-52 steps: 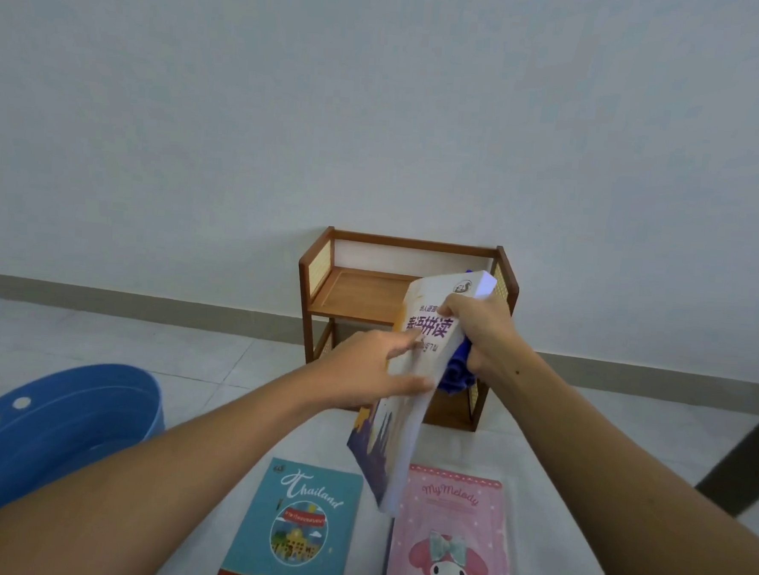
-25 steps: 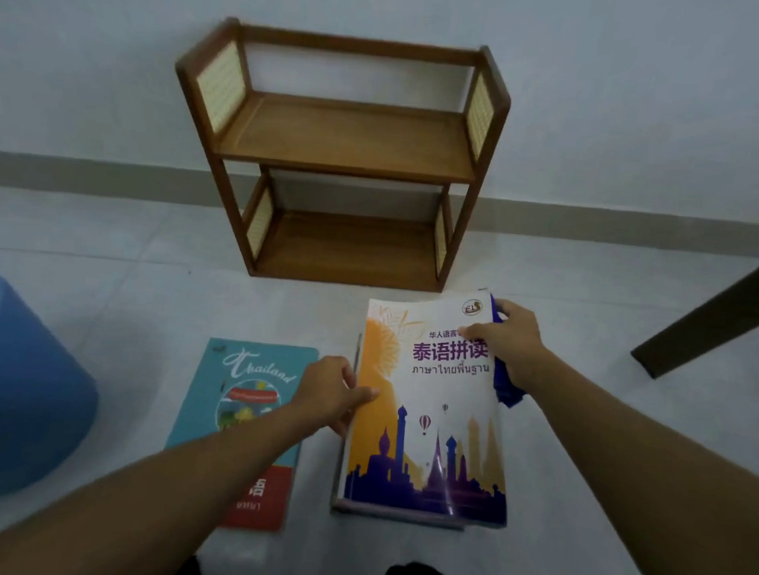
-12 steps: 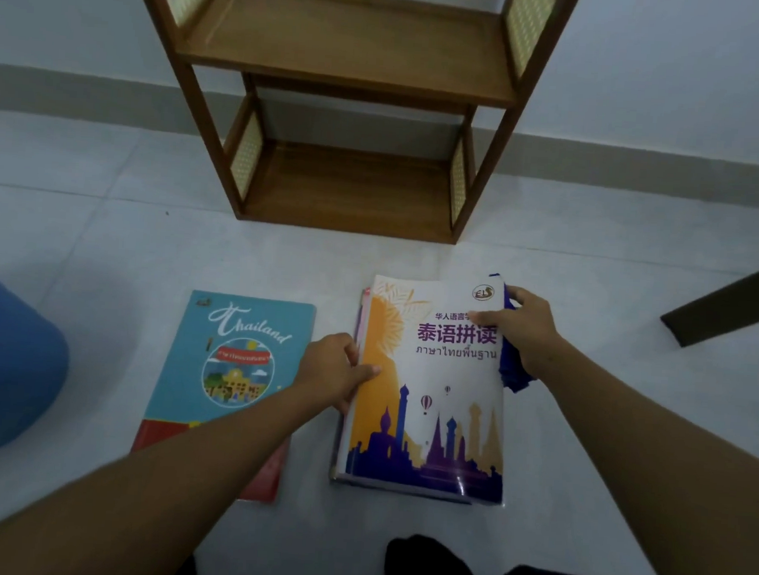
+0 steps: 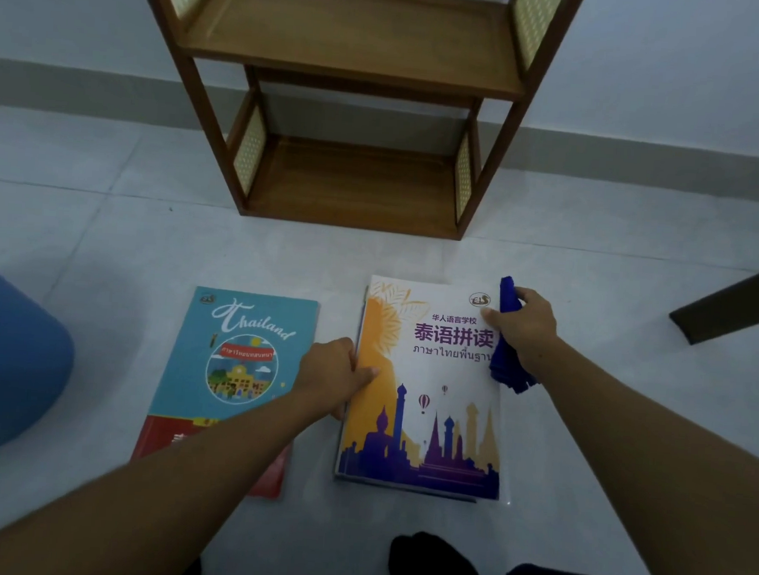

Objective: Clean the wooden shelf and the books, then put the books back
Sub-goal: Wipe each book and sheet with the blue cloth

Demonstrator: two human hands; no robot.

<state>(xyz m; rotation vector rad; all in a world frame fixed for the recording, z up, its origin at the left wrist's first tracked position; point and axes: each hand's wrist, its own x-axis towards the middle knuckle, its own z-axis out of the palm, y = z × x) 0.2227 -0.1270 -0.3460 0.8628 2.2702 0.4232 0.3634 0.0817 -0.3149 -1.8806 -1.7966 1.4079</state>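
Now left hand [image 4: 328,373] grips white book [image 4: 427,423] by its edge, right hand [image 4: 528,332] clamps cloth [image 4: 508,375]; next we likely wipe the cover.

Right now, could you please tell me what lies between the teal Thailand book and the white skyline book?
In the head view, the left hand fills that gap, gripping the white skyline book's left edge.

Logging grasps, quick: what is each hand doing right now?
Left hand: grips the white book by its left edge.
Right hand: holds the cloth, thumb on the book.
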